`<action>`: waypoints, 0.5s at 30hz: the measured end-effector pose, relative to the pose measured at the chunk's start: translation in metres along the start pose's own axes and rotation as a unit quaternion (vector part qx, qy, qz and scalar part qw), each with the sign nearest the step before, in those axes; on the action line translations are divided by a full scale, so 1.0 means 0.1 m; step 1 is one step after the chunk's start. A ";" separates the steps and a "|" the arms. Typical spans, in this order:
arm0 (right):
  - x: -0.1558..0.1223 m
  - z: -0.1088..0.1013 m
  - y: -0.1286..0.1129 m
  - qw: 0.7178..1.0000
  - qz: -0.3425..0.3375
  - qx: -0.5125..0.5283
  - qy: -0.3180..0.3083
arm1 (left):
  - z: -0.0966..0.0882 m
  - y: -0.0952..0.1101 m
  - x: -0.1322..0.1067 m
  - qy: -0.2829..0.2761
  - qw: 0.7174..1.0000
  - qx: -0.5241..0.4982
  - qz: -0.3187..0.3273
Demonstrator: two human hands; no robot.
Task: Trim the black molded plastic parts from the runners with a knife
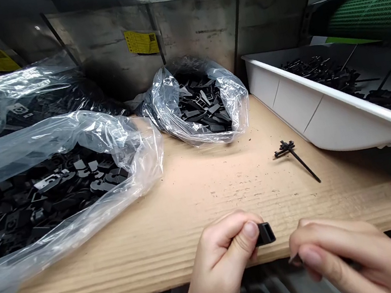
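Observation:
My left hand (219, 258) pinches a small black plastic part (264, 234) between thumb and fingers, over the front edge of a corrugated cardboard sheet (202, 226). My right hand (339, 255) is close to its right side, fingers curled on a thin dark piece (294, 259) whose shape is mostly hidden. Both hands are near each other and apart from the loose black plastic sprue with a long thin stem (292, 157), which lies on the cardboard.
Clear plastic bags of black plastic parts (189, 112) sit at left and back on the cardboard. A white tray (341, 115) holding more black pieces stands at right, below a green mesh conveyor (371, 9). A metal wall with yellow labels stands behind.

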State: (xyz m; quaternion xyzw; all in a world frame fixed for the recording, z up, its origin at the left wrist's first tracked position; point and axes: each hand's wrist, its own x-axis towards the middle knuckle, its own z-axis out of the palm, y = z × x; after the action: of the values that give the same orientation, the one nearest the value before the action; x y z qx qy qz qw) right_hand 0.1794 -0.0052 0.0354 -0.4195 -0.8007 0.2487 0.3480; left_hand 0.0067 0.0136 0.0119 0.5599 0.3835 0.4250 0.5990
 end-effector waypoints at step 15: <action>-0.03 -0.03 0.07 0.998 -0.046 -0.028 0.016 | 0.04 0.03 0.02 0.010 0.999 0.035 0.014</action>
State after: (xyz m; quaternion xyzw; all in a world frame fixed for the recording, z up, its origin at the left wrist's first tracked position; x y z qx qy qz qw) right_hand 0.1858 -0.0040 0.0315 -0.3956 -0.8204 0.2030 0.3595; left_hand 0.0108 0.0137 0.0149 0.5812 0.3964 0.4254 0.5693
